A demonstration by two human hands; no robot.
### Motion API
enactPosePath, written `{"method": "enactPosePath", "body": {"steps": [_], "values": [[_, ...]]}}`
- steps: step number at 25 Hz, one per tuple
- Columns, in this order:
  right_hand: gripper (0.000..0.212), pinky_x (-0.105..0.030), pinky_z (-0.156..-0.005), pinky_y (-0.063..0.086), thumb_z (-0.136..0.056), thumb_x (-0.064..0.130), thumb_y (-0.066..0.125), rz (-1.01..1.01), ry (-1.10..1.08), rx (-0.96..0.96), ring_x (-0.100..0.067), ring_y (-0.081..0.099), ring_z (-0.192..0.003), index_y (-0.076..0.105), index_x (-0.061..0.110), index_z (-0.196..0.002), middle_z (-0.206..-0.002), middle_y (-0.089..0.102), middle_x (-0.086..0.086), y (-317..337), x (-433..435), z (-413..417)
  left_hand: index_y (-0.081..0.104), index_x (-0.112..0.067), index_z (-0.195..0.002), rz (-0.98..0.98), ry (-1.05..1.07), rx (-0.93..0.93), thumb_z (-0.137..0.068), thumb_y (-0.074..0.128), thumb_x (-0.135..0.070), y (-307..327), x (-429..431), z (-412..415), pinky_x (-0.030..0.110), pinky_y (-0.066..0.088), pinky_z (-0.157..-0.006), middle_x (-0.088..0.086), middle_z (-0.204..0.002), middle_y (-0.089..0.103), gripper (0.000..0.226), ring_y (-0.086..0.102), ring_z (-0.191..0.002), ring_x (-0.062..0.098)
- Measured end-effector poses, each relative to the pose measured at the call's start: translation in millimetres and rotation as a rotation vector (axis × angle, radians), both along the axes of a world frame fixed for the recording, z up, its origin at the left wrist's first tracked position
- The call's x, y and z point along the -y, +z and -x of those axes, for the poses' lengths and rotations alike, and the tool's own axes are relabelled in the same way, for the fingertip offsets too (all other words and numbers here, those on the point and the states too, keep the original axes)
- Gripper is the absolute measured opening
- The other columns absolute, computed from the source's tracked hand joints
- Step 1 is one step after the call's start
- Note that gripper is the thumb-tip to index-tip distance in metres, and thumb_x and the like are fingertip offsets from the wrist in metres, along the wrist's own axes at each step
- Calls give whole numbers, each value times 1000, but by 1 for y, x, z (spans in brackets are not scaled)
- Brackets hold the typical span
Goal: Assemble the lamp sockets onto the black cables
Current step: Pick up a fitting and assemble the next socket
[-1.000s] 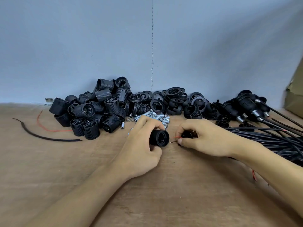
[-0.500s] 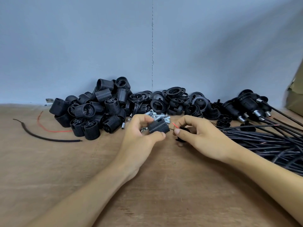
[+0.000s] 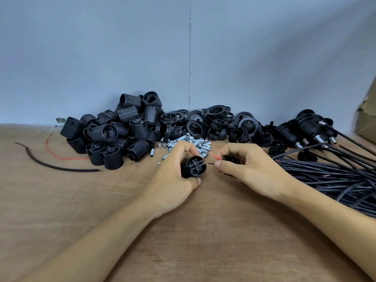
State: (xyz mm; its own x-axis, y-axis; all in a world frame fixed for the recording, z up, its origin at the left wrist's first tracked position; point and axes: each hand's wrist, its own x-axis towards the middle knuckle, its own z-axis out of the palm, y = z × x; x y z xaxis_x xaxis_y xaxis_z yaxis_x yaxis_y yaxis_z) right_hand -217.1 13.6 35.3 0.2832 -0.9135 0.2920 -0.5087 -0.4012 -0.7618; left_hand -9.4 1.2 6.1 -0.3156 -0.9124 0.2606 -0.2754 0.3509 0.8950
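Black ribbed socket (image 3: 195, 167) faces bared cable wires (image 3: 216, 156).

light: even, soft | shadows: faint | edges: wide-angle bowing | focus: slightly soft

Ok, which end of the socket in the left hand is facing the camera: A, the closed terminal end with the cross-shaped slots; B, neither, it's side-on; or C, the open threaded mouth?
A: the socket gripped by the left hand shows its terminal end with cross-shaped slots, not a hollow mouth.
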Motion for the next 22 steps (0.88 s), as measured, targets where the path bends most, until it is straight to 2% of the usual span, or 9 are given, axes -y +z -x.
{"method": "enactPosePath", "body": {"steps": [2, 8, 17, 22], "values": [[10, -7, -56, 35, -93, 20, 70, 13, 16, -7, 3, 48, -56, 72, 21, -84, -62, 58, 21, 0, -2, -1, 49, -40, -101, 33, 3, 1, -75, 65, 0, 0, 0, 1, 57, 49, -97, 4, -110, 67, 51, 63, -107, 28], [12, -11, -57, 35, -92, 21, 72, 34, 33, -42, 2, 45, -56, 73, 25, -81, -64, 60, 20, -1, -3, -4, 46, -33, -101, 98, 1, 50, -78, 65, 14, -2, 0, 2, 55, 47, -90, 8, -101, 65, 55, 61, -97, 28], [13, -11, -58, 36, -92, 22, 73, 34, 24, -49, 1, 47, -57, 73, 26, -79, -65, 62, 20, 0, -4, -6, 49, -32, -102, 170, 32, 44, -77, 67, 12, -2, -1, 4, 51, 50, -92, -3, -101, 66, 53, 63, -100, 20], [10, -12, -59, 37, -91, 21, 73, 44, -8, -39, 1, 48, -56, 75, 23, -81, -64, 61, 21, 0, -4, -6, 51, -31, -102, 187, 61, 43, -77, 68, 12, -1, -2, 4, 51, 51, -88, -4, -99, 67, 52, 63, -95, 20]]}}
